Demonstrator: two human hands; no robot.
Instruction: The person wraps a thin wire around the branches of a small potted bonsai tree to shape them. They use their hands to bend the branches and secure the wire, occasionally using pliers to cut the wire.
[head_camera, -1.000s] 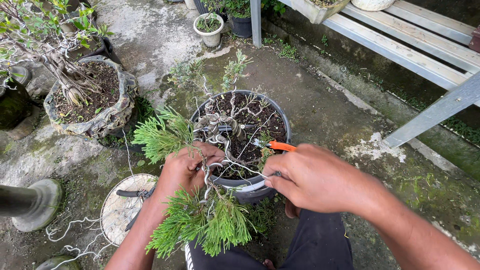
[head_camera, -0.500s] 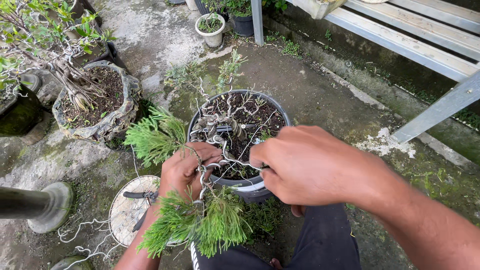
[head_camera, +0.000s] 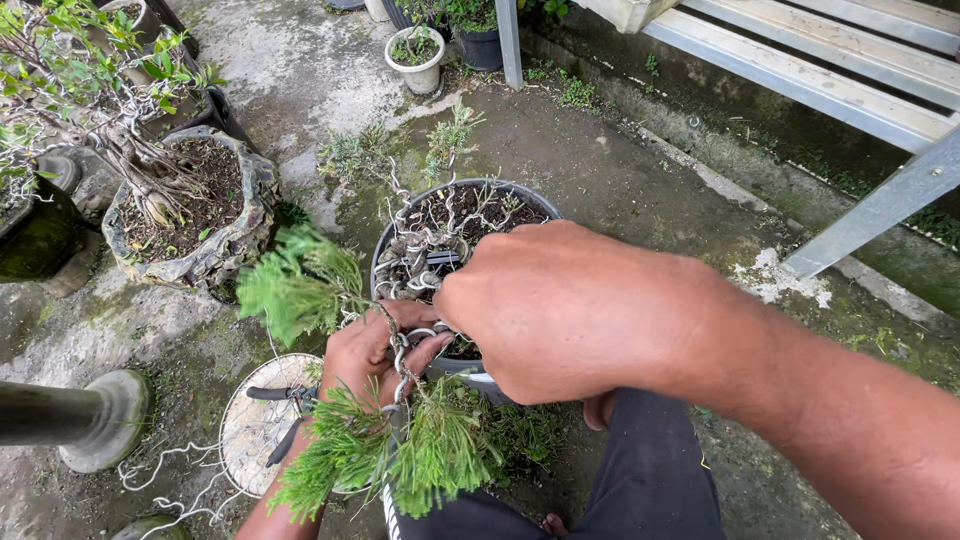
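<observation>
Head view, centre of frame: left hand (head_camera: 375, 350) has its fingers curled around a wire-wrapped branch (head_camera: 400, 355) of the small conifer, thumb on top, pinching it where the wire coils run, apparently to keep the branch steady. Right hand (head_camera: 560, 310) sits just right of it, knuckles toward the camera, fingers folded under and hidden. It looks closed on something at the branch, but I can't tell what, or whether it grips at all.

Branch comes out of the dark round pot (head_camera: 530, 205) at mid-frame, bare twisted trunk (head_camera: 420, 245) wound in pale wire, so the wire is holding the bends. Green foliage tufts (head_camera: 300, 285) fan left of the left hand and another clump (head_camera: 400, 460) hangs below it, over the person's dark trousers (head_camera: 650, 490).

Lower left: round pale disc (head_camera: 255, 425) with black-handled pliers (head_camera: 285, 415) on it, loose wire scraps (head_camera: 165, 470) beside, close to the hands. Upper left: another wired tree in a rough stone-like pot (head_camera: 245, 215). Small white pot (head_camera: 420, 75) at top centre. Grey metal bench (head_camera: 830, 70) across upper right
</observation>
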